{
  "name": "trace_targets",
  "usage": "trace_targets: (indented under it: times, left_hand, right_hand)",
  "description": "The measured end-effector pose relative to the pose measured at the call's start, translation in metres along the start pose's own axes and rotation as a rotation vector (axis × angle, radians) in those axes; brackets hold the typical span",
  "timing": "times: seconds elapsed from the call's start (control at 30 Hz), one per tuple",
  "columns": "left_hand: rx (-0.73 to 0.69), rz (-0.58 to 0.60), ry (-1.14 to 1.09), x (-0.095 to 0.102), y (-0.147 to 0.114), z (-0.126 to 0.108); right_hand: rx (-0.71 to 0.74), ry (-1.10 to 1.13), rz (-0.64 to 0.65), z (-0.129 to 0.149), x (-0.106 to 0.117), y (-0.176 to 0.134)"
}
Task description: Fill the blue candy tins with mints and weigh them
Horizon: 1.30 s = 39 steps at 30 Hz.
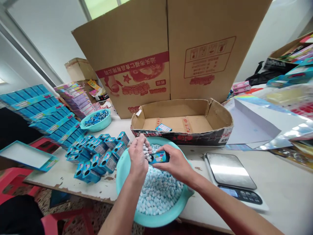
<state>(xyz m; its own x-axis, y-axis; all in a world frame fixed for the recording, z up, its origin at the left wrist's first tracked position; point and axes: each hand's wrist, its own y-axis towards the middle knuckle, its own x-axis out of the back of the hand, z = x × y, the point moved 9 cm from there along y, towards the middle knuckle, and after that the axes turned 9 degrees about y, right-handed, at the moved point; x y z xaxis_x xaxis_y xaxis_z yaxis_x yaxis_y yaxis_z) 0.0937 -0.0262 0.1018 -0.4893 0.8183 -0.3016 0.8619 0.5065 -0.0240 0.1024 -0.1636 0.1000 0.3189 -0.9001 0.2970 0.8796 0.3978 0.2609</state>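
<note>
1. Meanwhile, the left hand [138, 155] cupped pale pellets [146, 153] at the open end of a blue box [159, 157].
2. The right hand [178, 164] gripped that box above the turquoise basin [123, 173], near the table's [281, 173] front edge.

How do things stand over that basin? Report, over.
Left fingers cupping pale pellets. Right fingers gripping blue box, mouth against pellets. Basin beneath, more pellets inside. No obstruction seen between hands.

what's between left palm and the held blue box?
Small white pieces, in the left hand, by the mouth of the held blue box; head view.
</note>
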Motion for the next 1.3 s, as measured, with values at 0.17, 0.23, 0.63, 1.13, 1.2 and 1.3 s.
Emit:
trace_targets:
  times: [0.17,0.23,0.63,1.13,1.2,1.3]
  left_hand:
    - [-0.037,-0.002,0.043,-0.002,0.0,-0.003]
    - [-0.046,0.015,0.05,-0.004,0.002,-0.002]
    - [-0.035,0.064,0.052,-0.018,-0.002,0.001]
    - [-0.122,0.04,0.152,-0.001,-0.006,-0.014]
    - [-0.129,0.087,0.424,0.014,-0.007,-0.003]
    - [-0.134,0.387,1.148,0.028,-0.013,0.042]
  right_hand:
    - [0.012,0.049,0.009,-0.002,-0.003,0.001]
    - [0.004,0.072,0.008,-0.006,-0.005,0.002]
    - [-0.017,0.116,-0.056,-0.011,-0.001,0.003]
    - [-0.077,0.324,-0.073,-0.016,0.023,-0.015]
    - [-0.113,0.43,-0.118,-0.02,0.051,-0.029]
    - [-0.125,0.406,-0.305,-0.029,0.116,-0.058]
